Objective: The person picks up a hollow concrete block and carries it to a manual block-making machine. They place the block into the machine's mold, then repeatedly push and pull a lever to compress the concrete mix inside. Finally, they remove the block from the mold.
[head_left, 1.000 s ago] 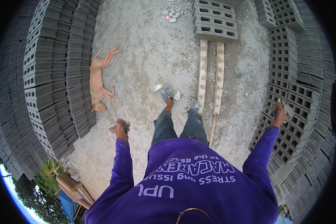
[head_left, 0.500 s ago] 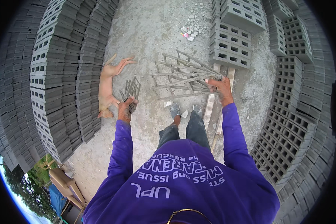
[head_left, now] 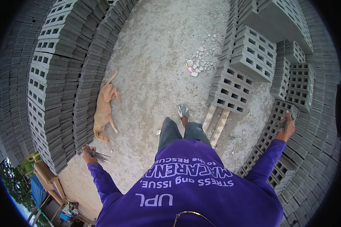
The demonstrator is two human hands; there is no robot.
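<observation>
My left hand (head_left: 89, 154), held out low at the left, is closed on a bundle of thin grey ladder-shaped frames (head_left: 100, 156). The loose ends fan out to the right of my fingers. At the far right my raised right hand (head_left: 287, 129) is closed too, on grey frames (head_left: 283, 122) of which only a small part shows against the blocks behind. The rest of that bundle is hidden or seen end-on. Both arms are spread wide apart in purple sleeves.
A tan dog (head_left: 103, 112) lies on its side along the left wall of stacked hollow concrete blocks (head_left: 39, 75). More block stacks (head_left: 231, 90) stand at the right, on wooden planks (head_left: 218, 128). Rubble (head_left: 195, 67) lies ahead; a brown chair (head_left: 49, 181) stands behind at left.
Both hands have swung outward, left hand down and left, right hand far right. The frames fanned out in front now show much less. I have stepped forward, nearer the dog and blocks.
</observation>
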